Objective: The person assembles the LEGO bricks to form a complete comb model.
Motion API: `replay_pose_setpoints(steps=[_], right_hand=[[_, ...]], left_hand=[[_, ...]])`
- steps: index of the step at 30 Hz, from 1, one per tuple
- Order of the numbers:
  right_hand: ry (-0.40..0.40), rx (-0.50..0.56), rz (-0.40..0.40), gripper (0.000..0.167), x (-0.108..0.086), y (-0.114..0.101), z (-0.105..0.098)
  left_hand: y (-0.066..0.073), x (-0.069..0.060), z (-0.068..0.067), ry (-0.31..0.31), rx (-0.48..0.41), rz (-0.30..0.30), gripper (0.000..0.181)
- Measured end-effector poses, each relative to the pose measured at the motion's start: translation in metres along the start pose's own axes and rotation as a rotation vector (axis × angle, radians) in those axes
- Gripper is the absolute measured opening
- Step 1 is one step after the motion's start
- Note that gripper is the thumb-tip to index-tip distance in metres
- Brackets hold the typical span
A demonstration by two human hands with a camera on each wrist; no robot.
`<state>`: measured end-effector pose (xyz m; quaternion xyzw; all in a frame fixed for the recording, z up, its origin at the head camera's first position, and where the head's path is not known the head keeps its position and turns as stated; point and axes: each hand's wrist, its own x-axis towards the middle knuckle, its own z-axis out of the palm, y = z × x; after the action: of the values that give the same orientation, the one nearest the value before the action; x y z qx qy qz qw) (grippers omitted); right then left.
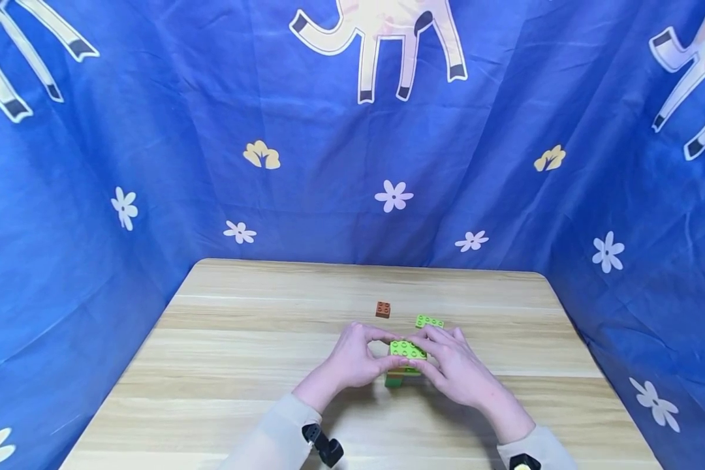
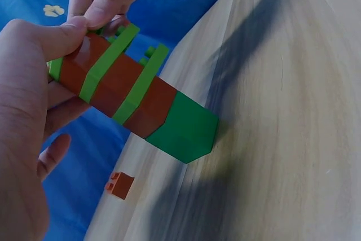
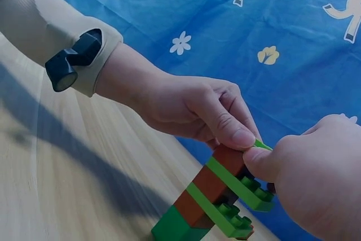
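Observation:
A tower of toy building bricks (image 2: pixel 169 97) stands on the table, with a dark green brick (image 2: pixel 183 128) at its foot. Above that, brown bricks (image 3: pixel 198 202) alternate with thin light green plates (image 3: pixel 225 176) that jut out to one side. A light green studded plate (image 1: pixel 408 349) tops the tower. From the left, my left hand (image 1: pixel 355 359) pinches this plate between thumb and fingers. My right hand (image 1: pixel 455 369) pinches its other end, the two thumbs close together. The hands partly hide the tower's upper part.
Behind the tower, a small reddish-brown brick (image 1: pixel 383 309) lies on the wooden table (image 1: pixel 241 352). Another light green studded plate (image 1: pixel 429 321) lies just past my right fingers. A blue patterned curtain (image 1: pixel 329 222) encloses the table's back and sides.

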<state>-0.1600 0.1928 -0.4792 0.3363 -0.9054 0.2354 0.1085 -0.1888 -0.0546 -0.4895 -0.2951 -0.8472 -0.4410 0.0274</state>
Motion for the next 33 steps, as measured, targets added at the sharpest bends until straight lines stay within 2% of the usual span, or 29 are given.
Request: replay_pose_setpoints(steps=[10, 20, 28, 33], right_hand=[[-0.004, -0.009, 0.005, 0.041, 0.0, -0.0031, -0.0015], [-0.009, -0.022, 0.013, 0.041, 0.0015, -0.0051, -0.003], [-0.006, -0.014, 0.016, 0.042, 0.0027, -0.0064, -0.0019], [0.002, -0.015, 0.008, 0.04, 0.002, -0.0062, -0.002]], left_hand=[[-0.0028, -0.002, 0.0016, 0.007, 0.007, 0.0, 0.042], [-0.0026, -0.0011, 0.0005, 0.004, 0.06, 0.037, 0.048], [-0.0013, -0.0017, -0.0023, -0.03, 0.035, 0.011, 0.053], [-0.0006, -0.001, -0.0028, -0.029, 0.053, 0.022, 0.051]])
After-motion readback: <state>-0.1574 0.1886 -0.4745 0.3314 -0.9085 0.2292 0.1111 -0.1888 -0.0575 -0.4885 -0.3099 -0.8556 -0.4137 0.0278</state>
